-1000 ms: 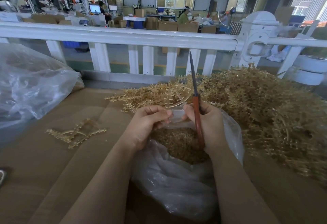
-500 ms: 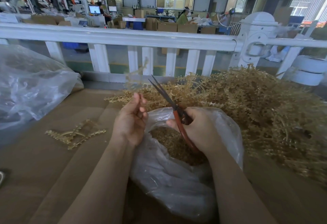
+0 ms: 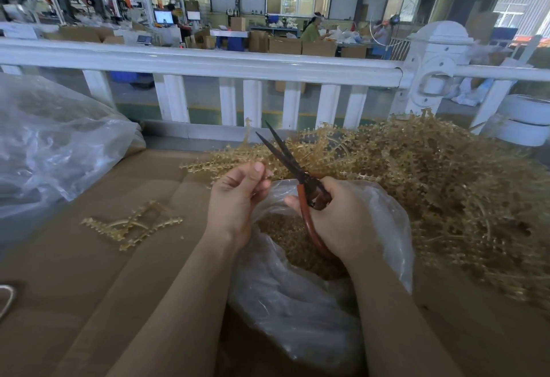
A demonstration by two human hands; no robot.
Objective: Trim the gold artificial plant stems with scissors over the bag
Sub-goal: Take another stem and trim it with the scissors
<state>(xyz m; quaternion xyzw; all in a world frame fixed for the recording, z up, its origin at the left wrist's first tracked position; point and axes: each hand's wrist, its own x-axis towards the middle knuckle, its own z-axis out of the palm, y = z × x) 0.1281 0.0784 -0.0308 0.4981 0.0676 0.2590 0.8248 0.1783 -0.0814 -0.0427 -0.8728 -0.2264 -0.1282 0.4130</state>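
Our left hand (image 3: pixel 235 198) pinches a thin gold stem (image 3: pixel 248 135), our right hand (image 3: pixel 336 215) grips the open scissors (image 3: pixel 285 156), so we should snip right above the bag (image 3: pixel 297 302) below both hands.

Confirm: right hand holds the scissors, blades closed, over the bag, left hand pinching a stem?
Not quite: the head view shows the blades open. The right hand does hold the scissors over the bag, and the left hand pinches a stem.

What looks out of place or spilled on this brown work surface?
A few loose gold plastic stems lie alone on the brown cardboard surface, left of the clear plastic bag and apart from the big gold stem pile. One tiny gold bit lies beside them. Nothing looks damaged.
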